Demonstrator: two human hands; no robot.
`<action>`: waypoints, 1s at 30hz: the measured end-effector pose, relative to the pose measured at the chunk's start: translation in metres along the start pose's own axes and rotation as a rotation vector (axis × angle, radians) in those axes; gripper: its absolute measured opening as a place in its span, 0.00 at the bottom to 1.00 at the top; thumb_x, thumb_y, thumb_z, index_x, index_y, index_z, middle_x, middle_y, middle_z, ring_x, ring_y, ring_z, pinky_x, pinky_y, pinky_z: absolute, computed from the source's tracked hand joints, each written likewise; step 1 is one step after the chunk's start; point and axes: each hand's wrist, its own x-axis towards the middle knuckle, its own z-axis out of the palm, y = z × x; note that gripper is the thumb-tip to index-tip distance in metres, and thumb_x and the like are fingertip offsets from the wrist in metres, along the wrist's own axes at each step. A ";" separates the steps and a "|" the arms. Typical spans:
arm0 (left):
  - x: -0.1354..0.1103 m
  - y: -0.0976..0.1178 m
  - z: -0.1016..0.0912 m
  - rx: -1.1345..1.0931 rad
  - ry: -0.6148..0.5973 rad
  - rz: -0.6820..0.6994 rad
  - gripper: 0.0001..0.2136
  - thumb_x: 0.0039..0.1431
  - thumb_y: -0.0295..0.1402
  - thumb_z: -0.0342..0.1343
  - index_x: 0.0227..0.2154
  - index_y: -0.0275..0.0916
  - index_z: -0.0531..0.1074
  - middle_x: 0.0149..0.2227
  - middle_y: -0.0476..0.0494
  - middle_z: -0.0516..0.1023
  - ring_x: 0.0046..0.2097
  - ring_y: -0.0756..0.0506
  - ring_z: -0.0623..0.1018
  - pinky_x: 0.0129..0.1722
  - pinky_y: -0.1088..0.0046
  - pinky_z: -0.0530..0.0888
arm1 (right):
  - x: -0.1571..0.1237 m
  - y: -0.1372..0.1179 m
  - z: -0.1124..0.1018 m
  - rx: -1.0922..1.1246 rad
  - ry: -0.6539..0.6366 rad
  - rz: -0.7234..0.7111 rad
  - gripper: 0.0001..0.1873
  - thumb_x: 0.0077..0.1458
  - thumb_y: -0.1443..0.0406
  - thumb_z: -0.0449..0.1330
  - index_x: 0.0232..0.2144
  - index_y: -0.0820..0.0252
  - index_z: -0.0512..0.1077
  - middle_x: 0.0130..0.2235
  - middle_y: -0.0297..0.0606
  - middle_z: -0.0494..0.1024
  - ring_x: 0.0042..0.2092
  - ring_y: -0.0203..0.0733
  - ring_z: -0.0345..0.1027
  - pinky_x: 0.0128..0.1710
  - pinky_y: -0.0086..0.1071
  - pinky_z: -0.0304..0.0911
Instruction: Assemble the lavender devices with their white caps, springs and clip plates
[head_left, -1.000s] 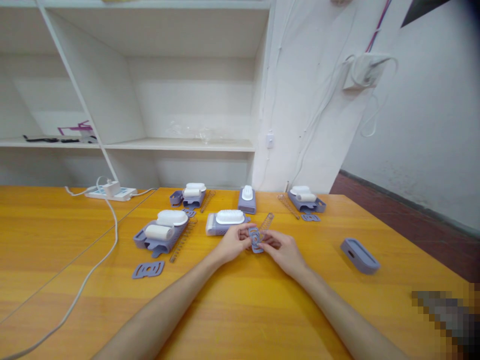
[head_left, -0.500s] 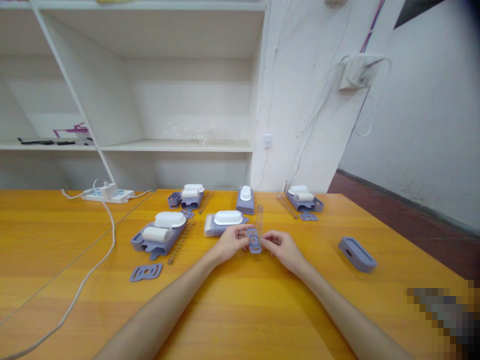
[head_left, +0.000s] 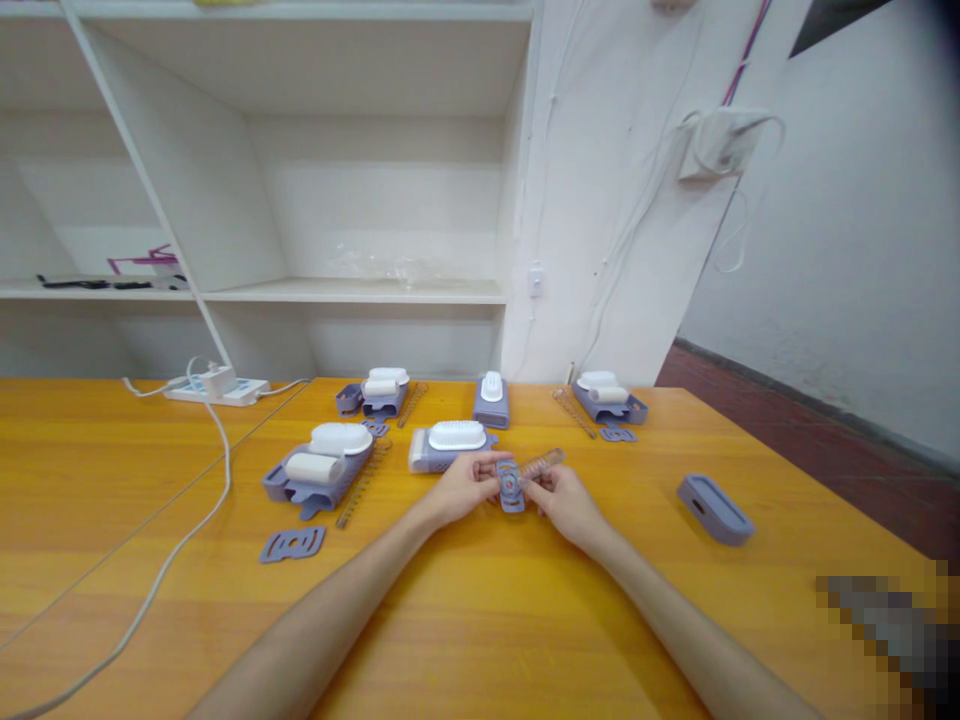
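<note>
Between thumb and fingers, my left hand [head_left: 466, 488] pinches a small grey-purple slotted plate [head_left: 512, 497]. My right hand [head_left: 568, 502] is closed on a metal coil spring [head_left: 546, 461] at the plate's right side; the spring leans up and to the right. Whether the spring's end is hooked into the plate is too small to tell. Just behind my left hand lies a grey-purple case [head_left: 431, 462] with a white bristled brush [head_left: 457, 435] on top. Off to the right rests a separate grey-purple cap [head_left: 715, 510].
At left, another case [head_left: 352, 490] carries a white brush and a white roller [head_left: 313, 468], with a spring [head_left: 364, 485] and a slotted plate [head_left: 292, 544] nearby. Further part sets [head_left: 609, 400] stand along the back. A white cable [head_left: 217, 500] runs from a power strip [head_left: 240, 392].
The spring has swung from pointing away from me to leaning rightward over my right hand. The plate has shifted slightly in my fingers; the other parts stay put.
</note>
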 end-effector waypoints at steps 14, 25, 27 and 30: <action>0.001 0.003 -0.005 0.067 -0.089 -0.015 0.22 0.46 0.32 0.59 0.46 0.30 0.68 0.30 0.40 0.76 0.28 0.48 0.74 0.30 0.72 0.71 | -0.005 0.000 0.002 -0.266 0.062 -0.177 0.09 0.53 0.63 0.53 0.26 0.61 0.69 0.27 0.36 0.73 0.28 0.37 0.65 0.29 0.29 0.59; 0.000 -0.002 -0.007 -0.029 -0.080 0.021 0.26 0.47 0.34 0.61 0.50 0.32 0.65 0.35 0.39 0.76 0.30 0.50 0.73 0.33 0.74 0.68 | 0.000 0.004 -0.002 -0.123 0.052 -0.039 0.12 0.51 0.58 0.55 0.25 0.61 0.68 0.22 0.32 0.71 0.22 0.33 0.61 0.21 0.26 0.55; 0.000 -0.002 -0.007 -0.022 -0.063 0.027 0.26 0.47 0.35 0.61 0.50 0.32 0.65 0.33 0.40 0.75 0.30 0.50 0.72 0.32 0.74 0.68 | 0.000 0.000 -0.003 -0.077 0.004 0.012 0.14 0.51 0.57 0.54 0.22 0.61 0.67 0.18 0.30 0.67 0.18 0.30 0.56 0.18 0.25 0.52; 0.001 -0.002 -0.006 -0.031 -0.034 0.048 0.26 0.47 0.36 0.62 0.50 0.33 0.66 0.31 0.42 0.74 0.29 0.51 0.72 0.32 0.74 0.67 | -0.002 -0.006 -0.005 -0.041 -0.007 0.048 0.15 0.50 0.56 0.55 0.20 0.61 0.67 0.14 0.27 0.64 0.15 0.29 0.52 0.15 0.24 0.48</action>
